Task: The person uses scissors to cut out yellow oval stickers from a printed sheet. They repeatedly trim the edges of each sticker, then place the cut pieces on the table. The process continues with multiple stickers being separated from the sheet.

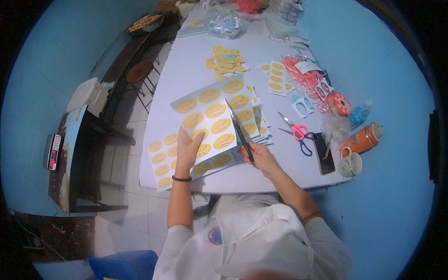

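My left hand (187,151) pins a white sheet of oval yellow labels (219,125) between the thumb and fingers, with the thumb on top. In my right hand (263,160) is a pair of dark-handled scissors (240,133). Its blades point away from me along the right edge of the sheet, between it and another strip of labels (247,112). Whether the blades are parted is hard to see. More label sheets (159,158) lie under and left of my left hand. A stack of sheets (261,117) rests just beyond the scissors.
Pink- and blue-handled scissors (300,134), a phone (324,157), a mug (350,163) and an orange can (362,137) stand or lie at the right, near the blue wall. Cut yellow labels (225,63) form a pile farther up the white table (185,70). Pink ribbon (302,71) lies beyond.
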A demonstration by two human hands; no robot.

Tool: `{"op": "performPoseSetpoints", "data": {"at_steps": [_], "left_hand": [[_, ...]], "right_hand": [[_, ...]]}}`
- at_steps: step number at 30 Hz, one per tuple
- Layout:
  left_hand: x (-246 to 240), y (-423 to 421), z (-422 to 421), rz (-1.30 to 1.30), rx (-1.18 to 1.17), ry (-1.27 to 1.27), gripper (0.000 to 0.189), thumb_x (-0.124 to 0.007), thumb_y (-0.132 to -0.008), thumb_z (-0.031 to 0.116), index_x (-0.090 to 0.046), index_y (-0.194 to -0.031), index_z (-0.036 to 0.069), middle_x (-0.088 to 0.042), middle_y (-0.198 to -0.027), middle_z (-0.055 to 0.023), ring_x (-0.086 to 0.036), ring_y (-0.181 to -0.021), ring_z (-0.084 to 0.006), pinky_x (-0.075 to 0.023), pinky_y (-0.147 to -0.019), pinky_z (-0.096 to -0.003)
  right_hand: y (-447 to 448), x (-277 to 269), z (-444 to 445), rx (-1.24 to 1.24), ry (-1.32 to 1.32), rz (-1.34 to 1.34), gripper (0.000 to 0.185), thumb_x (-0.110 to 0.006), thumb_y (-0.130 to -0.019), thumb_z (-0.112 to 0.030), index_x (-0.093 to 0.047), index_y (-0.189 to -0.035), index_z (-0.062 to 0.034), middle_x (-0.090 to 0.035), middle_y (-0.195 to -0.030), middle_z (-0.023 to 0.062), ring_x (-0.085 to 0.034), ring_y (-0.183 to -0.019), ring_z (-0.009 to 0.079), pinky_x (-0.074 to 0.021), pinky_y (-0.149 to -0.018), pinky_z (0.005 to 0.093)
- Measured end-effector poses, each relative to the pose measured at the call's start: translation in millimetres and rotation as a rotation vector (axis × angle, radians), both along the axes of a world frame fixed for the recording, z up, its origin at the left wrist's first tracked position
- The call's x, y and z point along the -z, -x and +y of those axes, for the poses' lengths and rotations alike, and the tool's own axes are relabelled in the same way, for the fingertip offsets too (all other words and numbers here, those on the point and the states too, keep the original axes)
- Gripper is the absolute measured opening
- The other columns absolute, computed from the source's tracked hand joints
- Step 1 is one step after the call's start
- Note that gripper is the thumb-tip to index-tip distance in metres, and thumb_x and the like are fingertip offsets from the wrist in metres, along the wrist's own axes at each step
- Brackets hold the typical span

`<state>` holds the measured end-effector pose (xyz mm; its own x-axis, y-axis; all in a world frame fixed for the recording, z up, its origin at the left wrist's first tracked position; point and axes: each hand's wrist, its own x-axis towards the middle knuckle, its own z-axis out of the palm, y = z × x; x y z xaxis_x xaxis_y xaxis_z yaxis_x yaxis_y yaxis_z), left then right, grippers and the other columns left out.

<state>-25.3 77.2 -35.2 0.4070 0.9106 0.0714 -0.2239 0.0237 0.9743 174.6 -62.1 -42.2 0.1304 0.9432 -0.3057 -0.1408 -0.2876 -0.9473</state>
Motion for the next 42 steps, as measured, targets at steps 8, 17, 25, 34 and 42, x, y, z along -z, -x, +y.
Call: {"op": "performPoseSetpoints", "data": {"at_steps": [8, 17, 25, 34, 42], "left_hand": [[9.4, -1.6, -1.7, -0.042, 0.085, 0.021, 0.048, -0.061, -0.09, -0.002, -0.038, -0.132, -0.003, -0.056, -0.125, -0.0152, -0.06, -0.11, -0.0187, -0.0527, -0.089, -0.0298], [9.7, -0.6, 1.3, 0.007, 0.115, 0.02, 0.051, -0.062, -0.089, -0.001, -0.037, -0.133, -0.005, -0.055, -0.126, -0.0155, -0.057, -0.112, -0.0192, -0.0507, -0.091, -0.031], [20.6, 7.6, 8.8, 0.096, 0.05, -0.073, 0.05, -0.065, -0.086, 0.004, -0.042, -0.128, -0.008, -0.057, -0.122, -0.0168, -0.056, -0.109, -0.0197, -0.048, -0.092, -0.0339], [16.4, 31.5, 45.4, 0.052, -0.487, -0.378, 0.042, -0.067, -0.087, 0.007, -0.048, -0.122, -0.006, -0.06, -0.115, -0.0166, -0.057, -0.105, -0.0206, -0.0461, -0.09, -0.0324], [-3.5, 5.9, 14.2, 0.081, -0.414, -0.458, 0.04, -0.066, -0.089, 0.007, -0.045, -0.122, -0.004, -0.06, -0.112, -0.0139, -0.057, -0.102, -0.0162, -0.0465, -0.086, -0.0293]], "right_hand": [[-1.3, -7.9, 11.9, 0.115, -0.043, 0.169, 0.025, -0.063, -0.094, -0.031, -0.064, -0.095, -0.0062, -0.057, -0.07, -0.003, -0.047, -0.059, 0.0051, -0.0321, -0.051, 0.0201], [-5.4, -2.2, 25.3, 0.122, -0.047, 0.114, 0.028, -0.062, -0.094, -0.037, -0.064, -0.094, -0.0087, -0.053, -0.07, -0.0042, -0.046, -0.058, 0.0044, -0.0313, -0.051, 0.0201], [-13.0, -2.5, 38.9, 0.107, -0.036, -0.003, 0.031, -0.059, -0.096, -0.04, -0.06, -0.096, -0.0087, -0.05, -0.066, -0.0039, -0.043, -0.057, 0.0039, -0.0304, -0.051, 0.0209], [0.8, -7.2, -22.0, -0.19, -0.112, 0.097, 0.022, -0.055, -0.095, -0.02, -0.059, -0.108, -0.0031, -0.051, -0.069, -0.0029, -0.046, -0.064, 0.006, -0.0353, -0.059, 0.0204], [18.0, 6.9, -60.6, -0.392, -0.004, 0.055, 0.024, -0.061, -0.093, -0.016, -0.058, -0.112, -0.0017, -0.051, -0.077, -0.0039, -0.047, -0.071, 0.0049, -0.0376, -0.065, 0.0204]]}}
